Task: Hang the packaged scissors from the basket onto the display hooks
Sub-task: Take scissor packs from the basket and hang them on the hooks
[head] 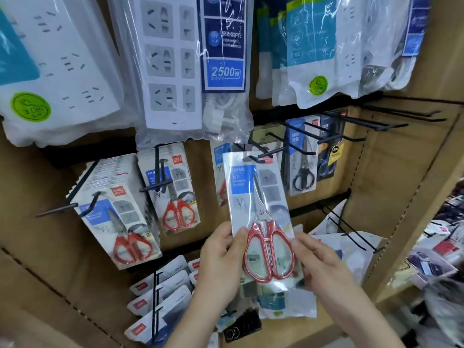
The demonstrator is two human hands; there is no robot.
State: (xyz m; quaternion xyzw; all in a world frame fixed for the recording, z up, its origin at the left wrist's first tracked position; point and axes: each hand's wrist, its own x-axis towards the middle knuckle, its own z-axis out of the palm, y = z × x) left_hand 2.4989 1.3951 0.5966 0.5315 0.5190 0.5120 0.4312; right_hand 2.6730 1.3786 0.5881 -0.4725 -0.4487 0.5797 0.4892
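A packaged pair of red-handled scissors [261,217] is held upright in front of the display. My left hand [221,254] grips its lower left edge and my right hand [319,262] grips its lower right. The pack's top hang hole sits at the tip of a black display hook [263,153]. Another pack of the same kind hangs behind it on that hook. More red scissors packs hang on hooks at left [120,217] and centre left [173,189]. No basket is in view.
Bagged power strips [180,66] hang overhead. Black-handled scissors packs [303,159] hang at right beside several bare black hooks [371,121]. Small packs [160,297] hang below. The cardboard shelf post [406,234] stands at right.
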